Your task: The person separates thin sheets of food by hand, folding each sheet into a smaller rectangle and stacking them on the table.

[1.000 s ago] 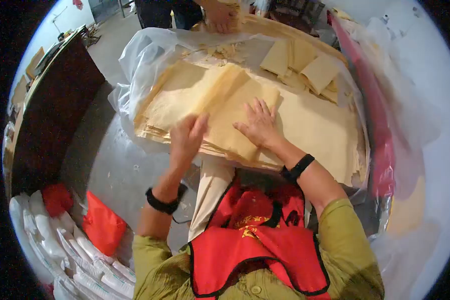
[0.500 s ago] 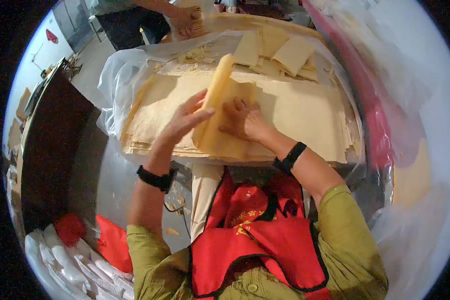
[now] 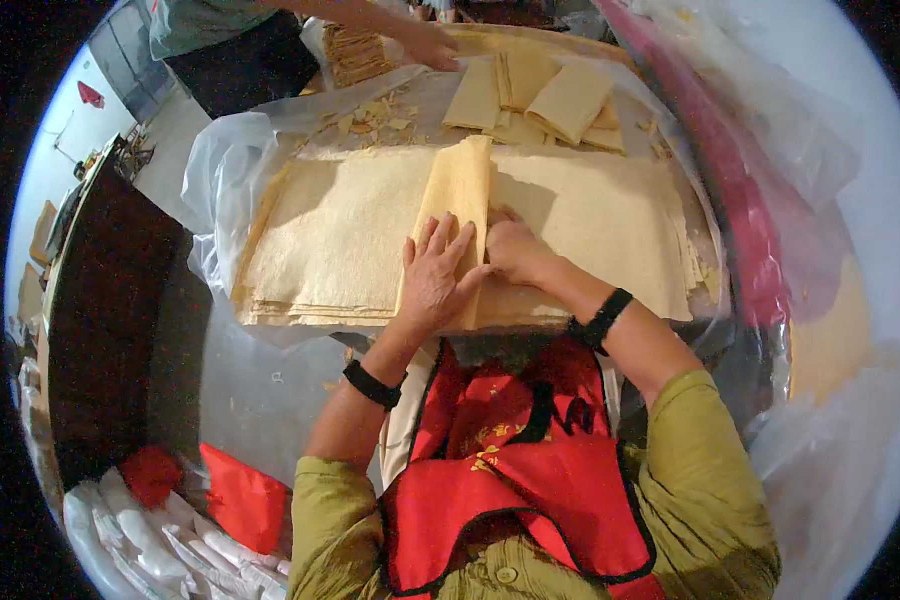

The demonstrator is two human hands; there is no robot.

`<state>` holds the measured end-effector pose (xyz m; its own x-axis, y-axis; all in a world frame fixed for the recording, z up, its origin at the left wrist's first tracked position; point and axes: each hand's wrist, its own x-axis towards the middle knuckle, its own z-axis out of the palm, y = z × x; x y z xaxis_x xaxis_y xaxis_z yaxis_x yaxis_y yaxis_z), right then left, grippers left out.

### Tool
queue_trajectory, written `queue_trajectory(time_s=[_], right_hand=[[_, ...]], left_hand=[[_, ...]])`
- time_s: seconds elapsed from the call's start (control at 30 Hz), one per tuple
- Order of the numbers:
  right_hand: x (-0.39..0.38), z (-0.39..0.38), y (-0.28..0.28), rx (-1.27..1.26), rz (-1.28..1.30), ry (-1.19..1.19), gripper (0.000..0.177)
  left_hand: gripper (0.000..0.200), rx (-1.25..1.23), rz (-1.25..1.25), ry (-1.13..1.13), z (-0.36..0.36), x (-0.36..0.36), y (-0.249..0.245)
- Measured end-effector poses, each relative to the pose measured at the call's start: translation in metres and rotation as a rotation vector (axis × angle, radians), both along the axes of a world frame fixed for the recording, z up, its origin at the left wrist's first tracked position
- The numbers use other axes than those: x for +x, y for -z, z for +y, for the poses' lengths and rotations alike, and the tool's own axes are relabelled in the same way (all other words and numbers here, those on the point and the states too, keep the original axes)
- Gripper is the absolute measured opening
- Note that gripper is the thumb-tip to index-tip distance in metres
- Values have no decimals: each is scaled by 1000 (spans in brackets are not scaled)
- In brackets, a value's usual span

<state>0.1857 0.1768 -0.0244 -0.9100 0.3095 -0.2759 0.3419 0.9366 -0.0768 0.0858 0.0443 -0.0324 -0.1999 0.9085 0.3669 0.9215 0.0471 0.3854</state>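
A folded yellowish sheet (image 3: 460, 175) lies upright across the middle of a wide stack of pale sheets (image 3: 340, 225). My left hand (image 3: 440, 275) rests flat on the lower part of the folded sheet, its fingers spread. At the fold's right edge is my right hand (image 3: 515, 250), its fingers curled; their tips are partly hidden beside the sheet, so what they hold cannot be made out.
Folded sheets (image 3: 568, 100) and scraps (image 3: 380, 118) lie behind the stack. Another person's hand (image 3: 430, 45) reaches over the far side near a bundle (image 3: 355, 52). Clear plastic (image 3: 225, 165) drapes the left edge. White bags (image 3: 135, 515) lie at lower left.
The raised flap of the sheet now lies flat. My left hand has moved right onto it, and my right hand has shifted right, its fingers curling. The other person's hand has moved right, off the bundle.
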Motion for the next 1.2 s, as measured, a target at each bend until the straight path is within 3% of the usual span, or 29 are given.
queue_trajectory(time_s=[0.1, 0.2, 0.33, 0.5, 0.6, 0.63, 0.7, 0.73, 0.8, 0.9, 1.0, 1.03, 1.13, 1.2], right_hand=[[7, 7, 5, -75, 439, 334, 44], [4, 4, -8, 207, 779, 323, 46], [1, 7, 8, 274, 477, 239, 51], [1, 9, 14, 220, 594, 223, 57], [6, -8, -1, -6, 648, 355, 56], [5, -9, 5, -143, 823, 423, 54], [1, -17, 18, -434, 1167, 552, 49], [7, -21, 13, -736, 1093, 633, 49], [23, -33, 0, -1333, 879, 771, 49], [35, -53, 11, -1444, 804, 675, 45], [48, -55, 36, -1062, 606, 460, 37], [51, -62, 37, -1036, 667, 362, 30], [73, -90, -8, -1436, 395, 591, 28], [76, -90, -12, -1279, 493, 649, 28]], left_hand=[[56, -41, 43, -10, -2, 1, 1], [54, -64, 48, -12, -1, 2, 1], [51, -17, 102, -29, 1, -3, 8], [48, 51, -250, -249, 17, -31, -8], [42, 8, -484, -300, 25, -48, 3], [39, -2, -580, -288, 28, -50, 3], [34, 25, -1187, -178, 24, -47, 0], [32, 34, -1490, -114, 19, -43, -2], [29, 143, -1663, -97, 11, -32, 2], [25, 123, -1891, -91, 8, -31, 1], [27, 178, -1929, -137, 10, -46, 5], [27, 221, -1911, -151, 14, -52, 5], [31, 260, -1852, -61, 16, -67, -3], [34, 252, -1765, -175, 26, -70, -7]])
